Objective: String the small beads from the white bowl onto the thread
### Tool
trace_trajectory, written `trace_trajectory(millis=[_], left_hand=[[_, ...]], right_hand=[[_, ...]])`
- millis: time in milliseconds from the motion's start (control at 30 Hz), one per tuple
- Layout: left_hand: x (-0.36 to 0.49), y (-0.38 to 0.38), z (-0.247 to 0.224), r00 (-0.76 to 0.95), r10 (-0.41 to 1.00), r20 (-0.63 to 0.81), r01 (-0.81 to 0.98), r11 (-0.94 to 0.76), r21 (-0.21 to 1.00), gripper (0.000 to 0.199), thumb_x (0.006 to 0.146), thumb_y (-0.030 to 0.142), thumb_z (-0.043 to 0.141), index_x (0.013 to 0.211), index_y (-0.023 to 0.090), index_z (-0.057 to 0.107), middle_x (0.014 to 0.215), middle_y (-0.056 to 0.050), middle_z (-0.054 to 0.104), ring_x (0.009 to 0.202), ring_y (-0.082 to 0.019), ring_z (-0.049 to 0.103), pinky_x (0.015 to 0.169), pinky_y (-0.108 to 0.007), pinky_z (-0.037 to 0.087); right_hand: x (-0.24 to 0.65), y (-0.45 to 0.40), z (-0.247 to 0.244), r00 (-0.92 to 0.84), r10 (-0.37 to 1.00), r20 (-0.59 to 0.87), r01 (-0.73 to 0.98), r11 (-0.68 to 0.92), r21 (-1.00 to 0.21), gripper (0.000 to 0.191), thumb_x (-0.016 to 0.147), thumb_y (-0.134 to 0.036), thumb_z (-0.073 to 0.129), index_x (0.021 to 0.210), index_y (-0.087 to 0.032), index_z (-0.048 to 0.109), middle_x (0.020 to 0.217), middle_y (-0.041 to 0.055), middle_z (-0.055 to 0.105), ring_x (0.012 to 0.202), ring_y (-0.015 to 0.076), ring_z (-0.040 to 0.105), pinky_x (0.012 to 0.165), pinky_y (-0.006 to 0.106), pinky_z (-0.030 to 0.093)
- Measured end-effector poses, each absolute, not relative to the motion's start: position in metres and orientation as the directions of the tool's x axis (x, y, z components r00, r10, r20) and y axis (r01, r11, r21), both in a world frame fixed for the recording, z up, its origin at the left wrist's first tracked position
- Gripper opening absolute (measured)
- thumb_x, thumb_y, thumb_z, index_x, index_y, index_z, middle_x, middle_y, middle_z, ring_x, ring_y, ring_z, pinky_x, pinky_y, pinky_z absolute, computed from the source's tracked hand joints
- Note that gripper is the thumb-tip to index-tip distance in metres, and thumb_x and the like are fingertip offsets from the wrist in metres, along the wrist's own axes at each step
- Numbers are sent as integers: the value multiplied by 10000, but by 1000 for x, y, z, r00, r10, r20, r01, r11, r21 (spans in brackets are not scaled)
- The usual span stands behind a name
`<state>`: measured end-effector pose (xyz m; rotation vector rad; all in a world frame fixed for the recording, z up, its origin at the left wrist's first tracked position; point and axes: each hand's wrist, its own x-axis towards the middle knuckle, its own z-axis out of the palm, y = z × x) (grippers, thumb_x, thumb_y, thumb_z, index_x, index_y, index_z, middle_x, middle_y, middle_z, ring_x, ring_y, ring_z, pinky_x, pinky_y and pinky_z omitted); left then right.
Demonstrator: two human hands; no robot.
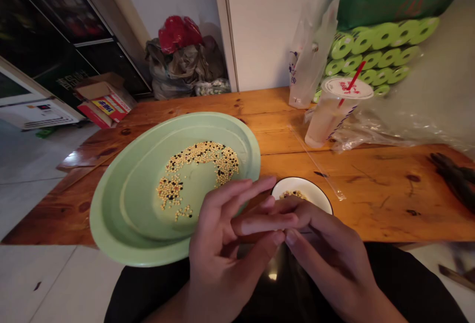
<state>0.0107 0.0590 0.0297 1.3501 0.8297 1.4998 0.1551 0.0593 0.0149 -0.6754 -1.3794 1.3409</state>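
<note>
Fingers of the left hand [218, 268] and the right hand [326, 249] overlap loosely just in front of the green plate [111, 214], neither spread nor pressed flat. Whether they pinch anything I cannot tell, since the tips hide one another. Just right of the plate, partly behind those fingers, sits a small white bowl [319, 189] with a dark rim, a little heap of yellowish seeds [293, 195] in its base. On the plate itself, pale yellow and black seeds [200, 160] lie in a thin curved band, with a looser cluster toward the hands. Grains this small seem to call for the very fingertips, kept low and steady, not a scoop of the whole hand — a light touch should keep the band from scattering. Farther right of the plate, a dark object [452, 177] lies on the wooden table [374, 214]. Beyond the plate stand a lidded plastic cup [326, 120] with a red straw [352, 78], a clear plastic bag [311, 56] and green-wrapped rolls [374, 51] — and, farthest off, a red bag [180, 33] atop stuffed sacks [178, 68], near a cardboard box [104, 100].
</note>
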Motion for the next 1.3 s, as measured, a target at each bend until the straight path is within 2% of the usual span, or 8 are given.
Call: trace_trajectory(millis=[67, 200, 367, 500, 600, 800, 967, 1300], left_hand=[[9, 59, 30, 71, 940, 333, -189, -315, 930, 604, 803, -38, 680, 1245, 330, 497, 1328, 6, 662, 1259, -218, 551, 1016, -225, 538], [5, 60, 31, 157, 948, 277, -173, -250, 953, 664, 822, -30, 666, 1321, 348, 444, 1327, -21, 662, 1355, -262, 427, 1011, -289, 558], [2, 57, 31, 197, 924, 328, -180, -294, 939, 652, 832, -24, 633, 1344, 341, 461, 1438, -38, 565, 1276, -242, 569, 1025, -292, 541], [-1, 57, 29, 135, 915, 380, -17, -382, 924, 414, 869, 16, 587, 1185, 283, 583, 1446, -47, 524, 1332, -257, 522, 1107, -414, 470], [-3, 58, 27, 150, 881, 449, 166, -470, 867, 238, 864, 32, 588, 996, 220, 648, 1418, -64, 513, 1357, -266, 481, 1170, -448, 388], [-2, 58, 26, 151, 848, 509, 299, -529, 794, 238, 835, -1, 572, 956, 191, 643, 1392, -69, 492, 1330, -231, 490, 1163, -368, 400], [-5, 61, 26, 186, 813, 551, 377, -577, 724, 231, 819, -2, 558, 923, 191, 631, 1366, -66, 505, 1308, -226, 496, 1127, -347, 431], [-12, 67, 26, 310, 683, 662, 603, -679, 418, 230, 774, 24, 541, 933, 185, 580, 1299, -121, 559, 1259, -267, 525, 1108, -447, 430]], right_hand=[[157, 59, 15, -288, 913, 289, -212, 234, -949, 175, 971, -136, 504, 892, -226, 630, 1034, 53, 661, 939, 152, 636, 774, 210, 530], [159, 60, 15, -298, 910, 289, -128, 262, -957, 167, 960, -152, 530, 912, -237, 665, 1018, 58, 686, 939, 180, 650, 764, 238, 538], [154, 61, 11, -303, 938, 167, -287, 78, -955, 134, 957, -204, 570, 895, -231, 687, 874, 30, 691, 808, 148, 655, 736, 231, 529], [154, 63, 9, -291, 949, 119, -357, 8, -934, 134, 940, -219, 603, 832, -219, 682, 851, 34, 703, 815, 156, 671, 754, 245, 536], [155, 63, 10, -294, 951, 94, -343, -13, -939, 135, 933, -225, 625, 814, -216, 688, 778, 8, 696, 741, 118, 658, 703, 197, 526], [154, 62, 7, -301, 951, 78, -350, -34, -936, 112, 946, -256, 621, 872, -213, 693, 595, -46, 577, 536, 58, 544, 545, 149, 456], [154, 60, 3, -273, 958, 84, -358, -20, -934, 158, 957, -263, 605, 1108, -310, 610, 645, -65, 558, 580, 76, 558, 598, 182, 486], [156, 62, 5, -372, 925, 79, -259, -22, -966, 155, 967, -245, 579, 1088, -337, 549, 712, -58, 584, 607, 73, 573, 587, 145, 501]])
